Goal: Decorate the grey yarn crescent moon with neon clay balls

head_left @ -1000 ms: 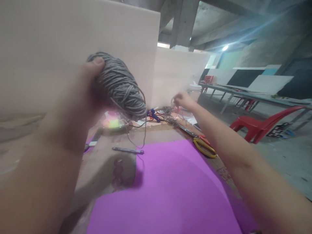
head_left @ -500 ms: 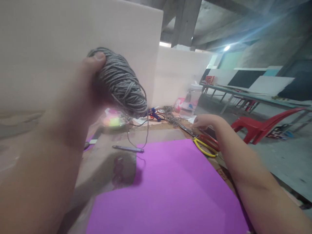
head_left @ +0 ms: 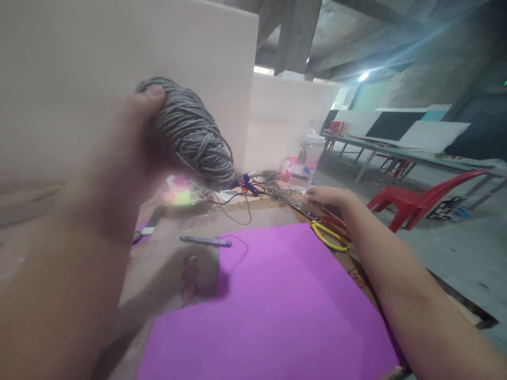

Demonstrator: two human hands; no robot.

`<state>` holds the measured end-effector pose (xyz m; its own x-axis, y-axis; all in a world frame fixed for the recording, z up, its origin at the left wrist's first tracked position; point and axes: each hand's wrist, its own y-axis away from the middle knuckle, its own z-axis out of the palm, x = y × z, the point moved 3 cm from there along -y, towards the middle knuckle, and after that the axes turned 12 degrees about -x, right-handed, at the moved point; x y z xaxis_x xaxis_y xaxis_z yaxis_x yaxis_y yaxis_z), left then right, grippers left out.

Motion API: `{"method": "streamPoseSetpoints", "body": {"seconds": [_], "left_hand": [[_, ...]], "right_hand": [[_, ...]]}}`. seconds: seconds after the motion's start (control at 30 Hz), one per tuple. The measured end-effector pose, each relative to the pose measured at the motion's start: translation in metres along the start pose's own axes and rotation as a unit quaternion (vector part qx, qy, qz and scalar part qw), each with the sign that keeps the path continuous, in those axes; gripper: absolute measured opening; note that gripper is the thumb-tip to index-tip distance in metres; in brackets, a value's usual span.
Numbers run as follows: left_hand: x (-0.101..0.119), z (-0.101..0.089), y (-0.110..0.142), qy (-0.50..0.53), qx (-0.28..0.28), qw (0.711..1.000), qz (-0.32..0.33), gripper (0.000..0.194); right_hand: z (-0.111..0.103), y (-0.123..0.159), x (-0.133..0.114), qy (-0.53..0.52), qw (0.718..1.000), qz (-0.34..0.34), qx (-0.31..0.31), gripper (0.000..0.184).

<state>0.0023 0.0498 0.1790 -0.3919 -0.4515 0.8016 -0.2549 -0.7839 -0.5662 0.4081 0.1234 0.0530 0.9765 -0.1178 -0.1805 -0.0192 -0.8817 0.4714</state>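
My left hand (head_left: 142, 126) is wrapped around a skein of grey yarn (head_left: 190, 132), holding it up above the left side of the table. A loose strand of yarn hangs from its lower end. Over at the table's right edge, my right hand (head_left: 327, 196) has its fingers stretched out, with no object visible in them. Close by it lie scissors with yellow handles (head_left: 330, 237) and a red-handled tool (head_left: 335, 224), partly covered by my right arm. A purple sheet (head_left: 269, 295) lies flat in front of me, and a grey pen (head_left: 206, 241) rests beside its upper left corner.
Behind are a blue glue gun (head_left: 249, 184), tangled yarn (head_left: 275, 184), a clear bottle (head_left: 307, 163) and a bowl (head_left: 182, 198) with bright contents. A pale panel (head_left: 206, 63) stands at the back. A red chair (head_left: 420, 200) is on the floor at right.
The yarn strand has swung to the right and hangs in a wider loop. The view has shifted slightly. Both hands stay in nearly the same places, the left still holding the skein.
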Motion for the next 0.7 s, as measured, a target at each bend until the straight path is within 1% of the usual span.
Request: {"method": "streamPoseSetpoints", "body": {"seconds": [0.1,0.2,0.3,0.4,0.53,0.6,0.7], "left_hand": [[0.000,0.000,0.000,-0.003,-0.014,1.000,0.011,0.020],[0.000,-0.001,0.000,-0.009,-0.014,1.000,0.019,0.020],[-0.003,-0.003,0.000,-0.007,-0.015,1.000,0.000,0.019],[-0.008,-0.004,-0.001,-0.017,-0.036,0.999,-0.023,0.016],[-0.014,-0.006,-0.002,-0.048,-0.051,0.996,-0.047,0.025],[-0.015,-0.007,-0.002,-0.059,-0.057,0.995,-0.052,0.032],[-0.015,-0.006,-0.002,-0.062,-0.064,0.995,-0.051,0.037]], "right_hand": [[-0.013,0.012,-0.011,-0.016,0.996,-0.029,0.077,0.032],[-0.020,0.016,-0.019,-0.011,0.994,-0.033,0.107,0.030],[-0.015,0.011,-0.020,0.001,0.996,-0.027,0.090,0.033],[-0.004,0.000,-0.015,0.029,0.998,-0.009,0.046,0.036],[0.007,-0.018,-0.010,0.069,0.998,-0.004,0.002,0.031],[0.009,-0.026,-0.009,0.078,0.997,0.001,0.003,0.030],[0.013,-0.034,-0.010,0.073,0.997,0.011,0.023,0.031]]}}
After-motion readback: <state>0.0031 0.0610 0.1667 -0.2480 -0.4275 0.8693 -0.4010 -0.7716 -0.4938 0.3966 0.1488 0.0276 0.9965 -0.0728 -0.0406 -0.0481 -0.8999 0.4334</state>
